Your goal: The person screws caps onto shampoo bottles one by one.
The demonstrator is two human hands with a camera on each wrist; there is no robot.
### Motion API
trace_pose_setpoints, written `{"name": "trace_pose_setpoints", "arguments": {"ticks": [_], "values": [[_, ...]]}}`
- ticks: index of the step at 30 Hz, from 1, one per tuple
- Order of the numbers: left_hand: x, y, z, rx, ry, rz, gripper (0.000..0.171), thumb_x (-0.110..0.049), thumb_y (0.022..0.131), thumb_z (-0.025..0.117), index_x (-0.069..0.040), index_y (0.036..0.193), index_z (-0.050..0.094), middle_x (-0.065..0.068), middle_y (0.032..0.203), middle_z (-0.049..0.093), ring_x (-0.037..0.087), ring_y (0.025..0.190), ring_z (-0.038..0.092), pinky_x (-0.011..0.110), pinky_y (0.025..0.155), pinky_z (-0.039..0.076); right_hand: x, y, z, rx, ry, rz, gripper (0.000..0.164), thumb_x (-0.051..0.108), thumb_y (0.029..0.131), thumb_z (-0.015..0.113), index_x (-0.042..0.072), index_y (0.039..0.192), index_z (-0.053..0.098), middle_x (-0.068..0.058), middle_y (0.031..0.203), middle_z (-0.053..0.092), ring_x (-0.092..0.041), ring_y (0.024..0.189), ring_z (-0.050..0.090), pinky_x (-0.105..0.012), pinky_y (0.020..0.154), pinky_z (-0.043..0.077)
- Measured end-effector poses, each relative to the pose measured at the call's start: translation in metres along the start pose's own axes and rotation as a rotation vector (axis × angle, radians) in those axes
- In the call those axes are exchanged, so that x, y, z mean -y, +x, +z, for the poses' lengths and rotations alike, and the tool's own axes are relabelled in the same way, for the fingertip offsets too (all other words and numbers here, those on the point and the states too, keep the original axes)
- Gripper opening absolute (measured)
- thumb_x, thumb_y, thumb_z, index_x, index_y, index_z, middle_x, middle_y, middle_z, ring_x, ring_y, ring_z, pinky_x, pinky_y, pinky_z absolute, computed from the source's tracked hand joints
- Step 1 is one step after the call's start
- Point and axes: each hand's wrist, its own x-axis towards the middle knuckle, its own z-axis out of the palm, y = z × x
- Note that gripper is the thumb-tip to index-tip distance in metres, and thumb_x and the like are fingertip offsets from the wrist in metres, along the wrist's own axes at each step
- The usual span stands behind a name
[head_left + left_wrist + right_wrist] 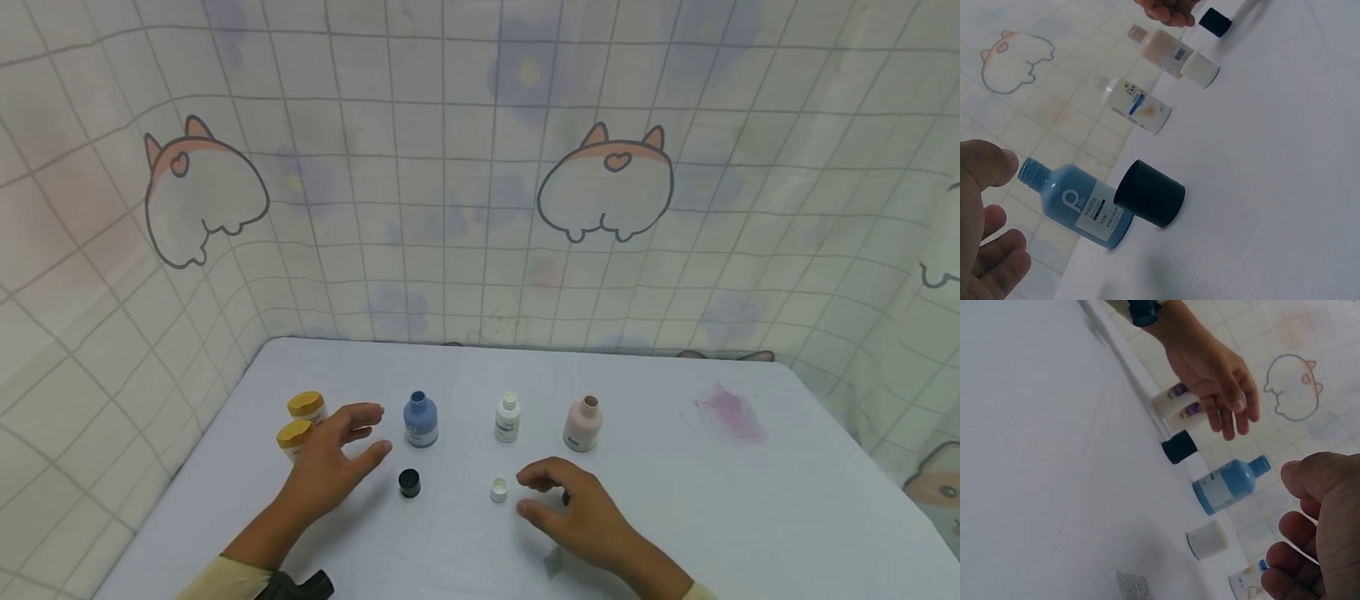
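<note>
My left hand (326, 467), fingers apart and holding nothing, hovers between two yellow-lidded jars (294, 433) and an uncapped blue bottle (421, 421). In front of that bottle a black cap (409, 483) stands on the table. An uncapped white bottle (507, 421) is in the middle, with a white cap (498, 490) before it. On the right stands a pale pink bottle (582, 427), also uncapped. My right hand (581, 517), loosely bent and empty, hovers just right of the white cap. It partly hides a second black cap (1215, 22), seen better in the left wrist view.
The white table (675, 500) carries a pink stain (731, 414) at the right. A small grey patch (552, 562) lies near the front, below my right hand. A gridded curtain (465, 167) with dog drawings hangs behind and beside the table.
</note>
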Motion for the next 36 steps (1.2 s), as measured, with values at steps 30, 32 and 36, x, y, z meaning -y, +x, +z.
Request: {"name": "trace_pose_setpoints", "arguments": {"ticks": [30,32,36], "values": [[0.01,0.019,0.022,0.078,-0.045,-0.089,0.056,-0.036,0.081,0.073,-0.024,0.129,0.048,-0.006,0.127,0.053,0.017,0.114,0.054,0.037,0.092,0.049,0.014,0.036,0.033,0.114,0.002,-0.038,0.045,0.051,0.085,0.063,0.022,0.12,0.059,0.007,0.113,0.061,-0.013,0.1,0.057,-0.041,0.088,0.048],[0.01,0.02,0.024,0.082,-0.066,-0.086,0.055,-0.035,0.082,0.073,-0.023,0.129,0.048,-0.006,0.127,0.052,0.017,0.115,0.053,0.037,0.092,0.049,0.014,0.038,0.035,0.12,-0.01,-0.032,0.045,0.052,0.085,0.062,0.023,0.12,0.058,0.009,0.114,0.06,-0.013,0.1,0.057,-0.041,0.088,0.048],[0.009,0.022,0.027,0.092,-0.078,-0.094,0.055,-0.032,0.082,0.073,-0.023,0.13,0.047,-0.006,0.129,0.051,0.019,0.116,0.052,0.038,0.092,0.049,0.015,0.041,0.038,0.13,-0.026,-0.022,0.044,0.052,0.084,0.063,0.027,0.12,0.057,0.012,0.114,0.059,-0.013,0.102,0.056,-0.039,0.089,0.048]]}}
